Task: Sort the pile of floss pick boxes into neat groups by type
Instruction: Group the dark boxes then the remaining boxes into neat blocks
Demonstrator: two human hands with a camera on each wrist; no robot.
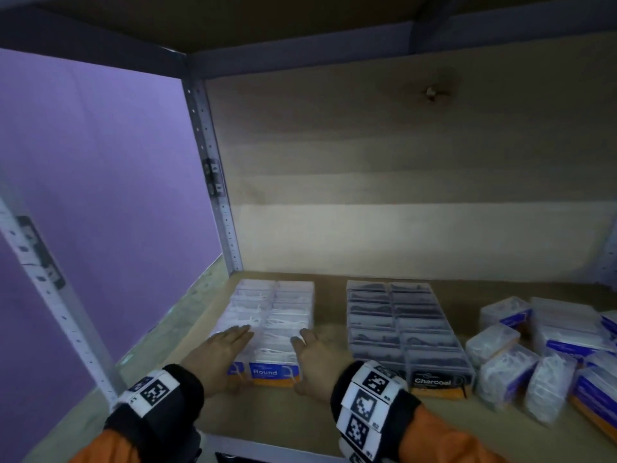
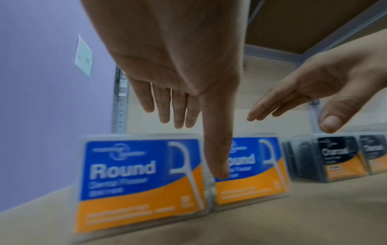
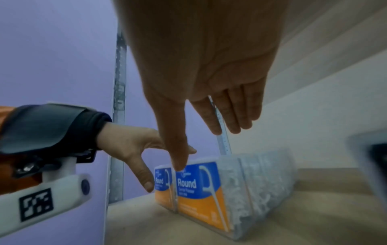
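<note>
Wooden shelf (image 1: pixel 300 419), Round boxes (image 1: pixel 267 325) flanked by flat-fingered left hand (image 1: pixel 220 349) and right hand (image 1: pixel 317 355), Charcoal boxes (image 1: pixel 407 325) beside, loose pile (image 1: pixel 547 359) right

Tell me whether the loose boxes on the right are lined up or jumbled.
Jumbled: the loose boxes lie tilted at differing angles, some leaning on others.

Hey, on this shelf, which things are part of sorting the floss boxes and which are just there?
Part of the job:
Round boxes, in two rows
Charcoal boxes, in two rows
unsorted pile
left hand and right hand

Just there:
shelf post
purple wall
</note>
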